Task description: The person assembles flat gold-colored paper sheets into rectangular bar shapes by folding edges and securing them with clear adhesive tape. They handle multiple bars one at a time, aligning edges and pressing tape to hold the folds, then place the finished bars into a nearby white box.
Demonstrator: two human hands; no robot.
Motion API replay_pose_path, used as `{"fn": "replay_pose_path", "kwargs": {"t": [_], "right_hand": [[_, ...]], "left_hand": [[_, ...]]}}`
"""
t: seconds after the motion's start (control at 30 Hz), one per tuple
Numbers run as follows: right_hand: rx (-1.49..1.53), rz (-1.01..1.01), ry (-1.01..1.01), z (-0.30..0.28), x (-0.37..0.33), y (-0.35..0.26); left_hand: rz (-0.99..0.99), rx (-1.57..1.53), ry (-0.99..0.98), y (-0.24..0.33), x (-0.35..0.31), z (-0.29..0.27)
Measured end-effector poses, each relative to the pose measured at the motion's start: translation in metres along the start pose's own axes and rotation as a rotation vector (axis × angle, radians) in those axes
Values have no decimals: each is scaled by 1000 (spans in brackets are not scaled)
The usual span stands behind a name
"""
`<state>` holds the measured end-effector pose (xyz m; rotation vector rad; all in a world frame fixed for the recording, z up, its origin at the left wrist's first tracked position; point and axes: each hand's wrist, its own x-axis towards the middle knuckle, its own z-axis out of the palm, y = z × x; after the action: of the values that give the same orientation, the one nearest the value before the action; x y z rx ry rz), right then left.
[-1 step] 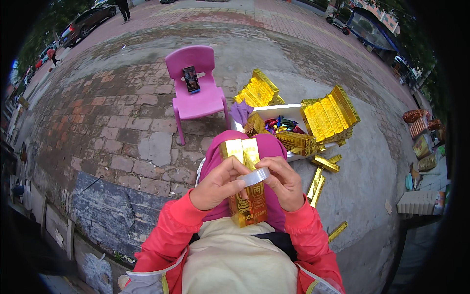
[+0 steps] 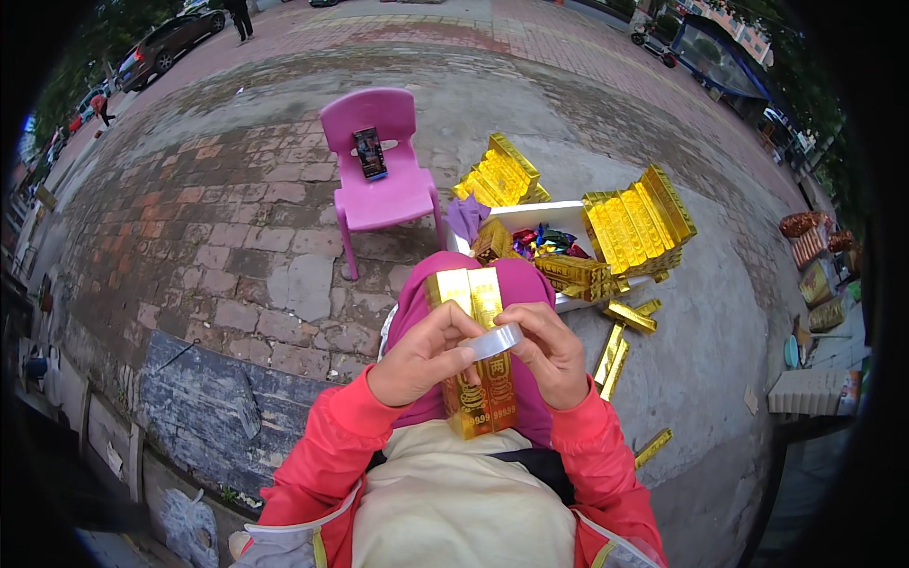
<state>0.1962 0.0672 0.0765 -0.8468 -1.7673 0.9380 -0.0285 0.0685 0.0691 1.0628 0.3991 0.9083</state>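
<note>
My left hand (image 2: pixel 422 358) and my right hand (image 2: pixel 547 352) pinch a roll of clear tape (image 2: pixel 495 341) between them, its shiny band facing me. Beneath the roll, two long gold foil bars (image 2: pixel 490 401) lie side by side on my lap, pointing away from me. The fingers of both hands are bent; the roll and hands hide the bars' middle. Past my knees stands a white box (image 2: pixel 540 214) holding crumpled coloured foil (image 2: pixel 549 239) and gold pieces. Stacked gold bars (image 2: pixel 636 225) rest at its right side, and another gold stack (image 2: pixel 502 172) sits behind it.
A small pink chair (image 2: pixel 386 194) with a phone (image 2: pixel 369 153) on it stands ahead to the left. Loose gold bars (image 2: pixel 612 362) lie on the concrete to my right. A dark worn board (image 2: pixel 222 412) lies at the left. Parked cars and people are far off.
</note>
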Motion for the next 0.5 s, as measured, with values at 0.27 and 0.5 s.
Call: {"fn": "replay_pose_path", "kwargs": {"t": [0.27,0.5], "right_hand": [[-237,-98,17,1,1,-16],[-355,-159,29,2,1,-26]], "left_hand": [[-16,112,30,-1,0,0],[-18,154,65,1,1,3]]}}
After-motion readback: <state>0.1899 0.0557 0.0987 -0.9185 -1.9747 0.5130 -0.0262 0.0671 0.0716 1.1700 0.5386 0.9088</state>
